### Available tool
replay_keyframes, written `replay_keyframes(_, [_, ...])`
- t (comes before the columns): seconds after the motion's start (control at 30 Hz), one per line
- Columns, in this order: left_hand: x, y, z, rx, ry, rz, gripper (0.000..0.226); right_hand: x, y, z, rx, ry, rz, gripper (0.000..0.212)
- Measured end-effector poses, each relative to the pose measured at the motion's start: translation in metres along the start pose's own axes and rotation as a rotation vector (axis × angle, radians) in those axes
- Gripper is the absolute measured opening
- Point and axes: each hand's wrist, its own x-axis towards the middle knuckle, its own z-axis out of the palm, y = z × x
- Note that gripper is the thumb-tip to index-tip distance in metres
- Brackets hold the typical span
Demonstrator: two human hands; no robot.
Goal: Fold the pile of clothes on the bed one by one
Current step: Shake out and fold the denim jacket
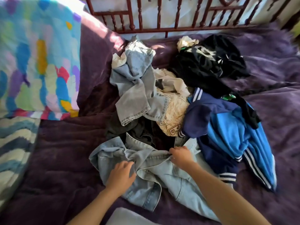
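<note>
A pile of clothes lies on the purple bedspread [61,159]. Nearest me is a light denim garment [155,181], crumpled at the pile's front. My left hand [121,174] grips a bunched fold at its left part. My right hand [181,155] pinches its upper edge near a seam. Behind it lie a second pair of light jeans [138,85], a cream printed top [172,114], a blue and navy striped jacket [227,132], black clothes [209,65] and a dark garment [138,132].
A multicoloured pillow [39,59] leans at the left, with a blue-and-white patterned cover [14,148] below it. A dark red wooden headboard [162,15] runs along the back. A pale folded item [123,216] sits at the bottom edge.
</note>
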Motion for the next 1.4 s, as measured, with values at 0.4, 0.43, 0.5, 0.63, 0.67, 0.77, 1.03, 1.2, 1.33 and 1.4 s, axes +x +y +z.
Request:
replay_keyframes(0.4, [-0.009, 0.036, -0.055, -0.517, 0.175, 0.359, 0.045, -0.106, -0.066, -0.199, 0.821, 0.647, -0.044, 0.028])
replay_keyframes(0.43, [-0.012, 0.036, -0.064, -0.619, 0.198, 0.362, 0.036, -0.111, -0.075, -0.216, 0.828, 0.684, -0.080, 0.031])
replay_keyframes(0.5, [-0.017, 0.036, -0.086, -0.756, 0.245, 0.324, 0.026, -0.118, -0.090, -0.246, 0.809, 0.750, -0.153, 0.030])
replay_keyframes(0.63, [-0.022, 0.028, -0.146, -0.968, 0.491, 0.276, 0.019, -0.132, -0.102, -0.309, 0.763, 0.928, -0.237, 0.019])
replay_keyframes(0.67, [-0.024, 0.025, -0.169, -0.991, 0.554, 0.288, 0.028, -0.137, -0.103, -0.326, 0.749, 0.984, -0.256, 0.020])
replay_keyframes(0.77, [-0.036, 0.018, -0.249, -0.959, 0.753, 0.353, 0.031, -0.154, -0.101, -0.376, 0.748, 1.166, -0.281, 0.023])
replay_keyframes(1.03, [-0.117, 0.045, -0.425, -0.832, 1.253, 0.712, 0.014, -0.225, -0.103, -0.488, 0.845, 1.582, -0.429, 0.025])
replay_keyframes(1.2, [-0.114, 0.036, -0.418, -0.789, 1.175, 0.655, 0.013, -0.210, -0.099, -0.467, 0.819, 1.472, -0.340, 0.013])
replay_keyframes(1.33, [-0.073, 0.002, -0.321, -0.718, 0.910, 0.428, 0.006, -0.153, -0.084, -0.371, 0.765, 1.149, -0.113, 0.018])
replay_keyframes(1.4, [-0.058, -0.020, -0.256, -0.710, 0.727, 0.297, 0.011, -0.125, -0.083, -0.305, 0.749, 0.977, -0.041, 0.017])
